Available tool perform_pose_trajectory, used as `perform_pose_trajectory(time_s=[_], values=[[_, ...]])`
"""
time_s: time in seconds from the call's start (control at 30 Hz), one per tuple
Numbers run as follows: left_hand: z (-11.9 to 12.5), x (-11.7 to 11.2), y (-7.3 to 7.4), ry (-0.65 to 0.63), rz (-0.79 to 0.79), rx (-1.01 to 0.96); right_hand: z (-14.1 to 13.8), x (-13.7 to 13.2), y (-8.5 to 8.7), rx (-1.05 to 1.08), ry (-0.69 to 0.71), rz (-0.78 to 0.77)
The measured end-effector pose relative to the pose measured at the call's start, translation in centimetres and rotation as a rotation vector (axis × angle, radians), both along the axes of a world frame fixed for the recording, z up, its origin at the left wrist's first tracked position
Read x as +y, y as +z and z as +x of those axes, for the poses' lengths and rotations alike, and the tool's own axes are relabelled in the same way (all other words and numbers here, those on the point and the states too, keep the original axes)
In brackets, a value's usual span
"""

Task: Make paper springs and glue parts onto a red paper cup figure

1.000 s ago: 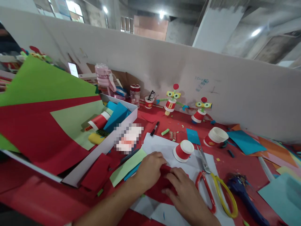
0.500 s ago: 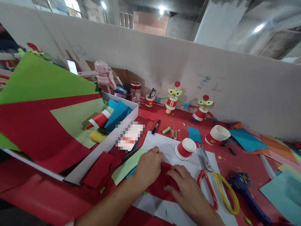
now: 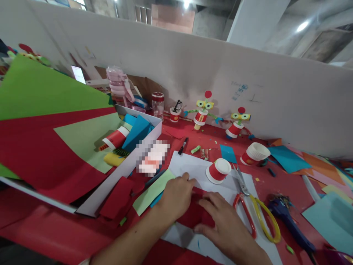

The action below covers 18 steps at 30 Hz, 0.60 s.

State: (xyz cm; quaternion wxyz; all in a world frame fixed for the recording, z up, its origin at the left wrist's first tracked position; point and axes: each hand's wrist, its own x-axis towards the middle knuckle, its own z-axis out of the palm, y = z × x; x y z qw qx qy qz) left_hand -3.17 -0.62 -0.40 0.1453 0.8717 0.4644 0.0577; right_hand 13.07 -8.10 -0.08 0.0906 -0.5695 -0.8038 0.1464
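A dark red sheet of paper (image 3: 191, 215) lies on white paper (image 3: 184, 238) in front of me, and its right part curves up. My left hand (image 3: 176, 195) is closed, its fingers gripping the red sheet's far left edge. From the other side my right hand (image 3: 217, 219) holds the sheet's right part between curled fingers and thumb. Just beyond my hands an upside-down red and white paper cup (image 3: 218, 170) rests on the white paper. Scissors (image 3: 245, 191) with one red and one yellow handle lie beside my right hand.
To the left stands a white box (image 3: 121, 171) with coloured sheets. A blue glue gun (image 3: 292, 224) lies at right, near stacked cups (image 3: 255, 153) and coloured paper (image 3: 292, 158). Two cup figures (image 3: 201, 117) stand by the wall. A marker (image 3: 183, 146) lies behind the white paper.
The red sheet's right part now curves up more under my right hand, and less of the sheet lies flat. My left hand keeps its grip. The view has shifted slightly.
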Motion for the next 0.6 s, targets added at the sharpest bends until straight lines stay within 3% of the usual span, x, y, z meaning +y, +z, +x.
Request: perform_pose_trajectory(time_s=[0.17,0.3,0.4,0.6], values=[[-0.2,-0.9,1.3,-0.164,0.006,-0.041,0.1,-1.9,-1.0,-0.162,0.096,0.183],[-0.8,-3.6,2.0,-0.318,-0.084,-0.104,-0.2,-2.2,-1.3,-0.291,0.136,0.173],[-1.9,-5.9,0.5,-0.256,-0.041,-0.114,-0.3,-2.4,-1.2,-0.298,0.103,0.22],[-6.3,-9.9,-4.3,-0.255,0.447,-0.226,0.2,-3.2,-1.6,-0.256,0.106,0.436]])
